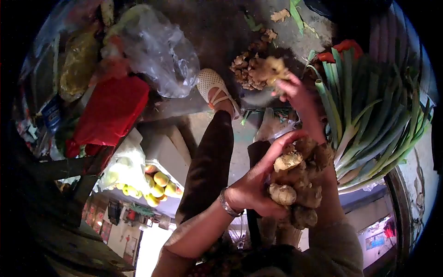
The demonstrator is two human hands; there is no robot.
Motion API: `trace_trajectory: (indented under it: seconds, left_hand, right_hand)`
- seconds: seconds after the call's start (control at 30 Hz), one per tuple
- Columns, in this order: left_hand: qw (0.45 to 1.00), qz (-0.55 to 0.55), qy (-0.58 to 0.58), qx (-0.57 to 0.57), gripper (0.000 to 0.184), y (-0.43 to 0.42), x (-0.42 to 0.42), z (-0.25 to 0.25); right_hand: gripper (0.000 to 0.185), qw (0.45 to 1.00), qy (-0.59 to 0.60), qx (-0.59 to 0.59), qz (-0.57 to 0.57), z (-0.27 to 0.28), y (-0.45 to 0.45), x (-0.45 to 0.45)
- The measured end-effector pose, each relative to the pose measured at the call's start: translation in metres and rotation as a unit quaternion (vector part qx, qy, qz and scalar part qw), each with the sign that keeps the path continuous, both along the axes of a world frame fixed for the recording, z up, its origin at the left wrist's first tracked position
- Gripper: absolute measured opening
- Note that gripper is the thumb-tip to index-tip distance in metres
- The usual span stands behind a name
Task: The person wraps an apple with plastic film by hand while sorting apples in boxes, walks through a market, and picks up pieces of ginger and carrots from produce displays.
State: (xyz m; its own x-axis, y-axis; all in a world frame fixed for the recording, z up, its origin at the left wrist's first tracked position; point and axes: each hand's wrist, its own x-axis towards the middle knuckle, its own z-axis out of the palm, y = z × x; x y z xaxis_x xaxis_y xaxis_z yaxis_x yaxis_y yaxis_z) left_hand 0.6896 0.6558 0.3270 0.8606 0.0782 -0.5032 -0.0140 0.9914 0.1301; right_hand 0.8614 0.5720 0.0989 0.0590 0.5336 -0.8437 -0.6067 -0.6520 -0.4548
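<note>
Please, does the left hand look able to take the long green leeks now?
Probably not: the left hand holds knobby ginger, and the right forearm lies between it and the leeks.

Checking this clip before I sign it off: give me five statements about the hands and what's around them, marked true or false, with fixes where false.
1. The left hand holds a cluster of ginger. True.
2. The right hand is gripping the leeks. False: it is by the ginger pile, with a piece of ginger at its fingertips; blur hides the exact grip.
3. The wristband is on the right wrist. False: it is on the left wrist.
4. The leeks lie on the right side of the picture. True.
5. The shoe in view is solid black. False: it is pale, with a dotted pattern.
</note>
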Motion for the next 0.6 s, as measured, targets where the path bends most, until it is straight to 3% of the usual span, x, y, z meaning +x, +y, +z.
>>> trace_trajectory:
  seconds: [0.03, 0.07, 0.1, 0.13, 0.17, 0.23, 0.27, 0.3, 0.37, 0.4, 0.53, 0.6]
  left_hand:
    - [1.000, -0.001, 0.001, 0.029, 0.123, 0.000, 0.000, 0.001]
    - [0.998, -0.003, 0.004, 0.056, 0.122, -0.001, -0.001, 0.001]
    - [0.998, -0.004, 0.004, 0.055, 0.122, -0.001, 0.000, 0.003]
    - [1.000, 0.007, 0.014, -0.015, 0.123, -0.001, 0.001, 0.006]
    - [0.996, 0.018, 0.024, -0.083, 0.123, -0.001, 0.002, 0.006]
    - [0.997, 0.024, 0.013, -0.077, 0.123, -0.011, -0.001, -0.003]
    - [0.997, 0.027, 0.006, -0.075, 0.124, -0.011, -0.002, -0.003]
    - [0.997, 0.031, 0.000, -0.073, 0.124, -0.011, -0.002, -0.004]
    - [0.999, -0.003, 0.025, -0.035, 0.124, -0.003, -0.002, 0.004]
    - [0.999, -0.004, 0.026, -0.036, 0.124, -0.006, -0.002, 0.002]
    - [0.997, 0.020, 0.020, -0.069, 0.125, -0.014, 0.000, 0.000]
    - [0.995, 0.024, 0.024, -0.089, 0.125, -0.014, 0.000, 0.000]
  right_hand:
    - [0.036, 0.997, -0.041, -0.015, 0.070, -0.006, 0.001, -0.007]
    - [0.038, 0.967, -0.181, 0.097, 0.149, -0.023, -0.001, -0.013]
    - [0.040, 0.900, -0.313, 0.204, 0.222, -0.058, -0.011, -0.020]
    - [0.053, 0.873, -0.393, 0.166, 0.237, -0.087, -0.023, -0.027]
    - [0.053, 0.873, -0.393, 0.166, 0.235, -0.075, -0.013, -0.029]
    - [0.072, 0.769, -0.571, 0.062, 0.281, -0.054, 0.008, -0.028]
    - [0.093, 0.775, -0.540, 0.034, 0.326, -0.047, 0.019, -0.019]
    - [0.093, 0.775, -0.540, 0.034, 0.327, -0.043, 0.026, -0.014]
    - [0.100, 0.875, -0.380, 0.068, 0.292, -0.040, 0.035, -0.009]
    - [0.104, 0.839, -0.404, 0.017, 0.364, -0.039, 0.042, -0.010]
    - [0.105, 0.870, -0.353, 0.010, 0.343, -0.017, 0.053, -0.007]
    - [0.105, 0.826, -0.368, -0.034, 0.426, -0.011, 0.057, -0.008]
